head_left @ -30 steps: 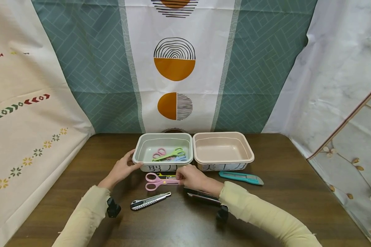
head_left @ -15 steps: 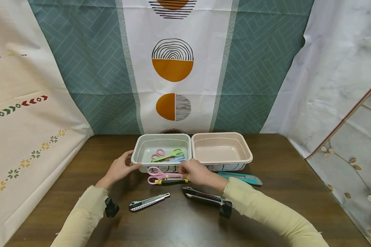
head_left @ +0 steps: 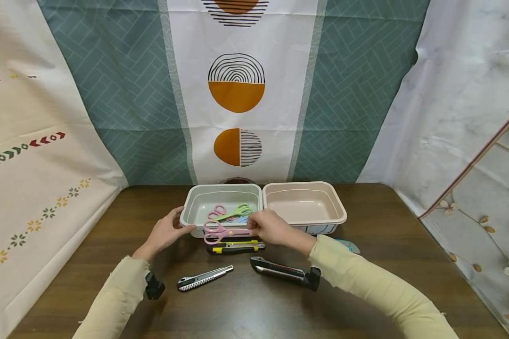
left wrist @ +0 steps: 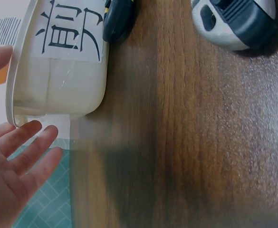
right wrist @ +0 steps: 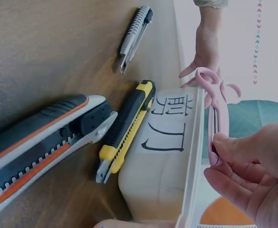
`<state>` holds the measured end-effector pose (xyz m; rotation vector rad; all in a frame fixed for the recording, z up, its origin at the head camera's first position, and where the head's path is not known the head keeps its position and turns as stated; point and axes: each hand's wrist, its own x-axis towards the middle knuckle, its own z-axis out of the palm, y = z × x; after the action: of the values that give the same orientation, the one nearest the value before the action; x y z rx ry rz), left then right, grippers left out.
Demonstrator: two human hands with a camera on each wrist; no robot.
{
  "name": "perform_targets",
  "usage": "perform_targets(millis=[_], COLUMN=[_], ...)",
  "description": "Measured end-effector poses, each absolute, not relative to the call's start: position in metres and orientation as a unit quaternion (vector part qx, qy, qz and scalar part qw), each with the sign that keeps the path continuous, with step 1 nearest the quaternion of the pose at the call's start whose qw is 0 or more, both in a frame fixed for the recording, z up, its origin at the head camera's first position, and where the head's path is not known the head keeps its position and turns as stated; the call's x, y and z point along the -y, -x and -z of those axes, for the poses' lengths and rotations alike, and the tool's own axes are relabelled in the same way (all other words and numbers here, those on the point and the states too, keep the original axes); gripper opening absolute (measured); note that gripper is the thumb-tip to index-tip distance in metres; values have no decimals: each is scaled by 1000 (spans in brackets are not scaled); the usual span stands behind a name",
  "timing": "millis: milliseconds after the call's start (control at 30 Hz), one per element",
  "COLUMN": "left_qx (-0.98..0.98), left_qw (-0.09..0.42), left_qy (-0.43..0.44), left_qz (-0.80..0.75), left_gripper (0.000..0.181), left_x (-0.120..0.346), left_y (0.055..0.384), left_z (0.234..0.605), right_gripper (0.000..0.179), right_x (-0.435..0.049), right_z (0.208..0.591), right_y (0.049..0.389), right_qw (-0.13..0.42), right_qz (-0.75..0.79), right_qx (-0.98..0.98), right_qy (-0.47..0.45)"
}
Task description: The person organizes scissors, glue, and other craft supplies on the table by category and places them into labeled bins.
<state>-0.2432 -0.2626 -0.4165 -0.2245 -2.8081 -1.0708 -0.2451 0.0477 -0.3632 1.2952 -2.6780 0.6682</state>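
My right hand (head_left: 271, 227) pinches a pair of pink scissors (head_left: 226, 232) by the blade end, handles pointing left. In the head view they overlap the front rim of the grey-green bin (head_left: 186, 207); in the right wrist view they hang beside its rim, above the table. My left hand (head_left: 163, 235) touches the bin's left front corner, thumb at the front rim and fingers loosely spread along the side, as the left wrist view shows. Inside the bin lie green scissors (head_left: 237, 212), pink scissors (head_left: 217, 212) and something light blue, partly hidden.
A pink-beige bin (head_left: 341, 214) adjoins on the right. On the table in front lie a yellow-black utility knife (head_left: 236, 247), a silver-black one (head_left: 205, 278), a black-and-grey one (head_left: 277, 270) and a teal one (head_left: 349, 246), mostly behind the right forearm.
My right hand has lifted the pink scissors up and slightly away from the table toward the grey-green bin, uncovering the yellow-black knife. My left hand has stayed at the bin's corner.
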Motion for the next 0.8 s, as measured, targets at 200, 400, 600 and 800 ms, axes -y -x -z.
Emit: perform_targets(millis=[200,400,600,800], left_qx=[932,928,924,924], left_qw=[67,68,58,44], left_qy=[70,74,69,66], left_qz=[350,359,371,374], left_gripper=[76,75,76,77], left_x=[262,261,261,262], left_y=[243,244,244,245], left_z=[417,416,416,414], right_gripper=[7,5,4,4], right_x=[-48,-46,-42,-40], right_z=[359,352,345,340], right_y=[249,254,258,259], right_qw=[52,50,51,49], right_qz=[-219,-225,-230,-221], right_qx=[878,880,879,893], right_qy=[-423,-416,-414,-390])
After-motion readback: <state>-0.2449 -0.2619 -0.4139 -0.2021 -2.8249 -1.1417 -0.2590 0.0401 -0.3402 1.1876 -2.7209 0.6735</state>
